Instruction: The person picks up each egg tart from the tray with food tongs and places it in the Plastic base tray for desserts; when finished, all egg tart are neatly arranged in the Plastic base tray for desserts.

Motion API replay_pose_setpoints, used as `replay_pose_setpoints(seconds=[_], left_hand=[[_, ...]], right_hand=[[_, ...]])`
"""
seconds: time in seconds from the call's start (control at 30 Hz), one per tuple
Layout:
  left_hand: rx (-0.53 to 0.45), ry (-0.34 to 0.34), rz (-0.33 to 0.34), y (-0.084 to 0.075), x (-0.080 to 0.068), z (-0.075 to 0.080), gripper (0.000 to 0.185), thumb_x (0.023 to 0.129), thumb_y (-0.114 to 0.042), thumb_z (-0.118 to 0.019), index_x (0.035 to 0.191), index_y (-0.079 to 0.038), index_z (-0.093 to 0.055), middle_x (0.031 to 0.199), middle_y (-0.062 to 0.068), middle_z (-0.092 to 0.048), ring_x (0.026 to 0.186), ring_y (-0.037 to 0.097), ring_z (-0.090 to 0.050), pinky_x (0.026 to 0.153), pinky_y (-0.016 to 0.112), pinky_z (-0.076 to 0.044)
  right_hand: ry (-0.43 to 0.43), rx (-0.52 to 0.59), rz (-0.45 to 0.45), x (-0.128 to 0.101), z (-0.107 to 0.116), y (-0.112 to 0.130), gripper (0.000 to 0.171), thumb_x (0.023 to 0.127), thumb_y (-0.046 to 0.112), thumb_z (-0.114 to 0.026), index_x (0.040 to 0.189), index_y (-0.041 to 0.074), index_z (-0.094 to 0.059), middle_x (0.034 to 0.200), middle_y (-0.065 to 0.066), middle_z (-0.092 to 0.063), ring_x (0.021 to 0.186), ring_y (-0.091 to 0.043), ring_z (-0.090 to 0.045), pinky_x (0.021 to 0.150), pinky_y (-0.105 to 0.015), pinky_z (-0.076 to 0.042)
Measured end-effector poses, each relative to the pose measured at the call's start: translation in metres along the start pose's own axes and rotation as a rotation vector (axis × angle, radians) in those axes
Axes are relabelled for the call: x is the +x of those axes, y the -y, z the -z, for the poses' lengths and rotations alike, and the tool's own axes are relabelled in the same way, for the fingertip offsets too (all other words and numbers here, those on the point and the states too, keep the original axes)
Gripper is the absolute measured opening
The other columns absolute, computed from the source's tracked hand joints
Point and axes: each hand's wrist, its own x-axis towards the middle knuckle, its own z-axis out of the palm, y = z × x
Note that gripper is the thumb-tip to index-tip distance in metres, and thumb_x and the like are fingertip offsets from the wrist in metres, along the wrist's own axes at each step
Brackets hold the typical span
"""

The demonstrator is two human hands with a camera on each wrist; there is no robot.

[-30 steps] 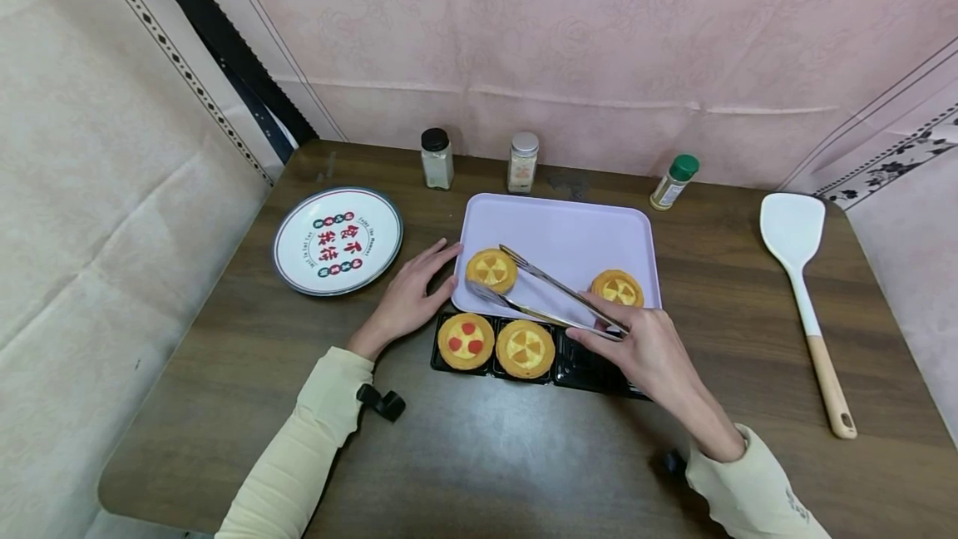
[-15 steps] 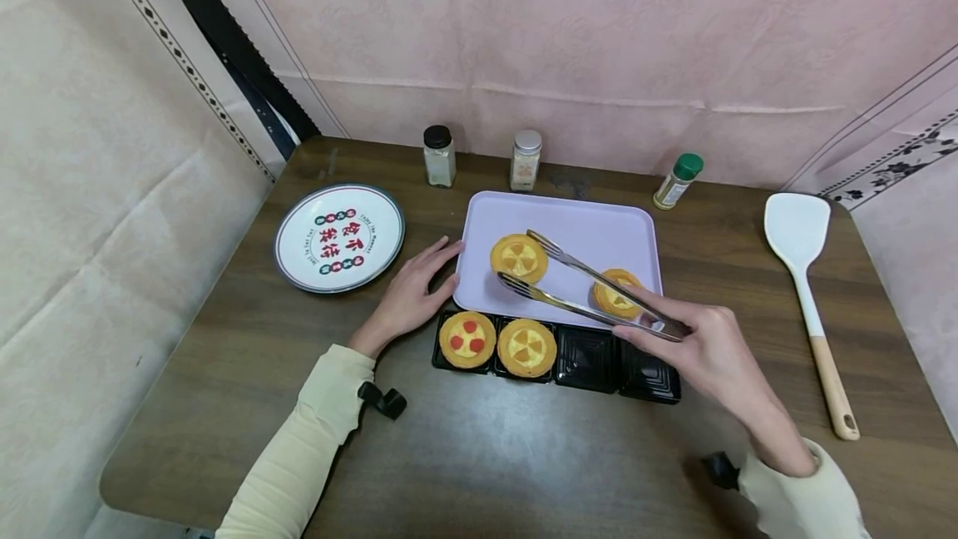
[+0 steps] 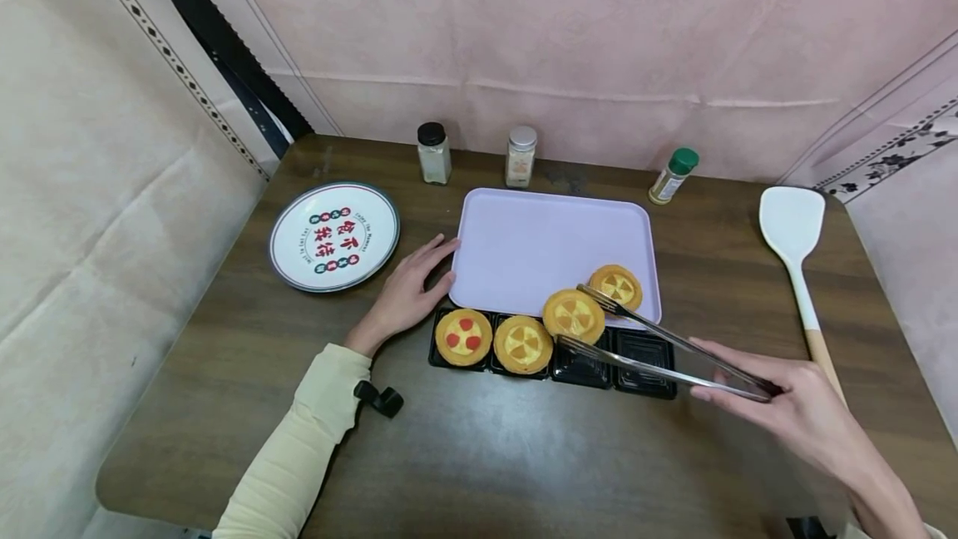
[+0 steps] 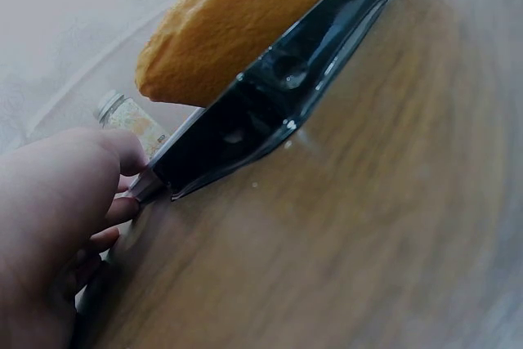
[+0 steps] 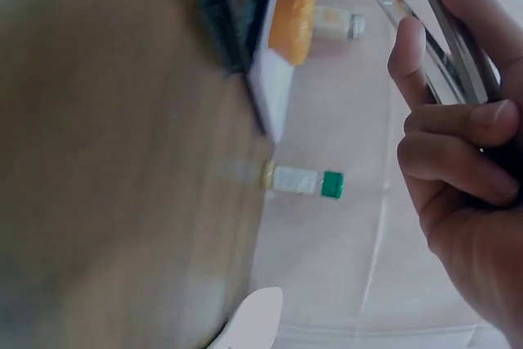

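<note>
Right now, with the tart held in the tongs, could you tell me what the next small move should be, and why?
Probably lower the tart into the third cell of the black tray. The tongs in the right hand hold it just over that empty cell, beside two filled ones, while the left hand rests by the tray's end.

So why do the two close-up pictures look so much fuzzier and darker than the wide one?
The head view is sharp and evenly lit, though its wide lens bends the table edges. The left wrist view is dim, with the tart and black tray blurred by closeness. The right wrist view is tilted and soft; only the right hand reads clearly.
</note>
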Motion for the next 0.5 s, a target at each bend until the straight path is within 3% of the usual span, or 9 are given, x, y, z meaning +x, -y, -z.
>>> replay_pose_setpoints(seconds=[0.2, 0.43, 0.5], left_hand=[[0.004, 0.005, -0.001, 0.0, 0.0, 0.0, 0.053, 0.101, -0.031, -0.054, 0.151, -0.018, -0.041, 0.153, 0.005, -0.039, 0.145, 0.023, -0.024, 0.112, 0.058, -0.019], [0.005, -0.003, -0.004, 0.0, 0.0, 0.0, 0.052, 0.102, -0.031, -0.054, 0.151, -0.018, -0.041, 0.152, 0.006, -0.04, 0.144, 0.023, -0.025, 0.112, 0.057, -0.02], [0.004, -0.004, -0.006, 0.0, 0.0, 0.0, 0.052, 0.102, -0.031, -0.054, 0.151, -0.018, -0.041, 0.152, 0.006, -0.04, 0.144, 0.023, -0.026, 0.112, 0.058, -0.02]], right_hand=[[0.008, 0.016, 0.016, -0.019, -0.001, -0.01, 0.057, 0.075, 0.003, -0.084, 0.129, 0.014, -0.067, 0.081, 0.011, -0.067, 0.067, -0.003, -0.056, 0.06, -0.015, -0.043], [-0.042, 0.007, 0.127, -0.03, -0.008, -0.023, 0.061, 0.069, -0.004, -0.085, 0.127, 0.007, -0.067, 0.08, 0.01, -0.065, 0.064, -0.002, -0.055, 0.057, -0.014, -0.042], [-0.038, 0.019, 0.119, -0.033, -0.01, -0.025, 0.061, 0.069, -0.005, -0.085, 0.127, 0.007, -0.067, 0.08, 0.01, -0.065, 0.065, -0.002, -0.056, 0.056, -0.015, -0.043]])
